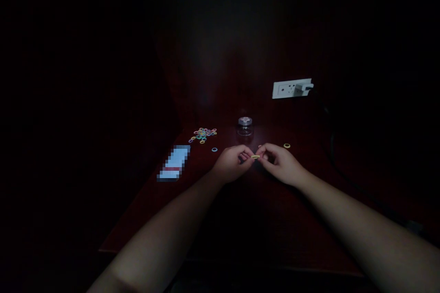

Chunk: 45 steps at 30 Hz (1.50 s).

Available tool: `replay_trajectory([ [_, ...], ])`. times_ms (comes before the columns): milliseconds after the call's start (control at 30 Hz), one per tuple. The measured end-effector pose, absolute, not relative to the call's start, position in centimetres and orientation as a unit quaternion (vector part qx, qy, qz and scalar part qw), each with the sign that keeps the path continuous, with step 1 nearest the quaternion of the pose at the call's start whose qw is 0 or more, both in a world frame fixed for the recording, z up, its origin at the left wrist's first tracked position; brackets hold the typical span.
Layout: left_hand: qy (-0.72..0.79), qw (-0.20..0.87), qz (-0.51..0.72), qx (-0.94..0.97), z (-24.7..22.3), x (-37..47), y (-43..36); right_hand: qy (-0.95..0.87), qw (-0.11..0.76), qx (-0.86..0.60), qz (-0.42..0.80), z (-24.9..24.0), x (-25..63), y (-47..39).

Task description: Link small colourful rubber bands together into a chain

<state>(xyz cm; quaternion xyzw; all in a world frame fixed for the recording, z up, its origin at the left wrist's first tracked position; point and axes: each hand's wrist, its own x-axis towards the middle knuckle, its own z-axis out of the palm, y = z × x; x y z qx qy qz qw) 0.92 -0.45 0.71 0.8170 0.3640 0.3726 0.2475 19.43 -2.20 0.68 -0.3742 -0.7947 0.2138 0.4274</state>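
Between my two hands is a small yellow ring (255, 156), pinched at its left end by my left hand (234, 163) and at its right end by my right hand (280, 163). Both hands are closed at the fingertips, just above the dark red table (206, 201). Behind them stands a small clear jar (244, 127) with its lid on. A pile of coloured rings (203, 133) lies to the left, and a single blue ring (214, 149) is near my left hand. Another yellow ring (287, 145) lies beyond my right hand, with a small ring partly hidden beside its fingers.
A phone-like object (174, 163), pixelated, lies near the table's left edge. On the back wall is a white socket (291, 88) with a plug in it, and a dark cable (357, 187) runs down the right side. The surroundings are very dark.
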Motion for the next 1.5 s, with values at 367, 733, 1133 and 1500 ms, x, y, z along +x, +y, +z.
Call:
replay_trajectory([
  [367,0.363,0.200,0.372,0.830,0.86,0.97,-0.65,-0.803,0.422,-0.380,0.181,1.11,19.49,-2.29],
  [733,0.346,0.193,0.389,0.831,0.67,1.03,-0.61,-0.807,0.410,-0.388,0.174,1.12,19.72,-2.39],
  [1133,0.341,0.250,0.415,0.806,0.92,1.39,-0.94,-0.802,0.416,-0.371,0.214,1.04,19.69,-2.36],
  [1500,0.322,0.238,0.423,0.813,1.20,1.49,-1.45,-0.754,0.418,-0.373,0.343,0.74,19.70,-2.19],
])
